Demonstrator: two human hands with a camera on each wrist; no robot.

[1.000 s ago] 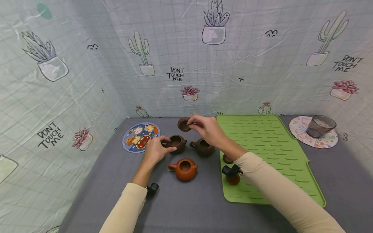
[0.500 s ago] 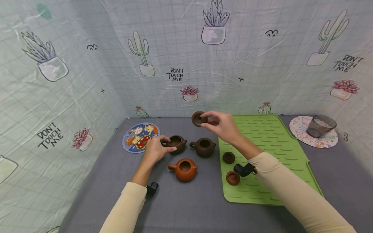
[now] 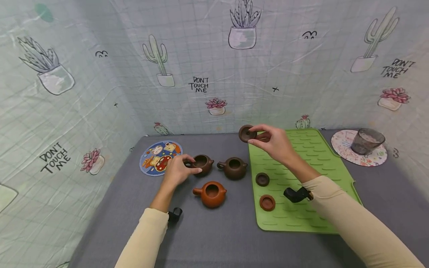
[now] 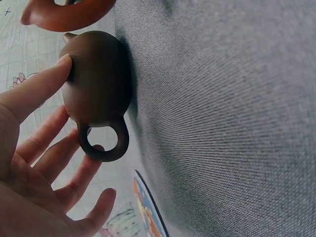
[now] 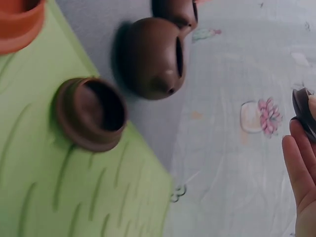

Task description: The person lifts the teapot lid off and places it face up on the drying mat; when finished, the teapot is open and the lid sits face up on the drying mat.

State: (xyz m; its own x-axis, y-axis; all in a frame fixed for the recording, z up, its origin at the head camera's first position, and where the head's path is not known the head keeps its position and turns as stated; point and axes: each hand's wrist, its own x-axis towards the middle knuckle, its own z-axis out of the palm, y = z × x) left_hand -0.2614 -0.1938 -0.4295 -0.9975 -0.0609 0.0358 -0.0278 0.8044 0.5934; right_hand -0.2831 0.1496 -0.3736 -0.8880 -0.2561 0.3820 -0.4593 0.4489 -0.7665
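My left hand (image 3: 178,172) steadies the left dark brown teapot (image 4: 98,79), thumb at its rim and fingers on the far side near the loop handle. My right hand (image 3: 276,144) pinches a dark brown teapot lid (image 3: 244,134) by its edge, inner side showing, above the far left corner of the green mat. A second brown teapot (image 3: 235,172) stands lidless to the right of the first. Nearer to me sits an orange-brown teapot (image 3: 217,200), its top uncovered too. On the mat lie a brown lid (image 3: 262,179) and an orange-brown lid (image 3: 267,203), both upside down.
The green ridged mat (image 3: 301,223) covers the right of the grey cloth table (image 3: 218,238). A smoky glass (image 3: 366,142) stands on a floral coaster (image 3: 342,139) at far right. A blue cartoon coaster (image 3: 146,167) lies at left. Printed curtains (image 3: 254,89) enclose the back and sides.
My right hand has carried the brown lid rightward, from behind the teapots to above the mat's far corner. My left hand has stayed at the left brown teapot.
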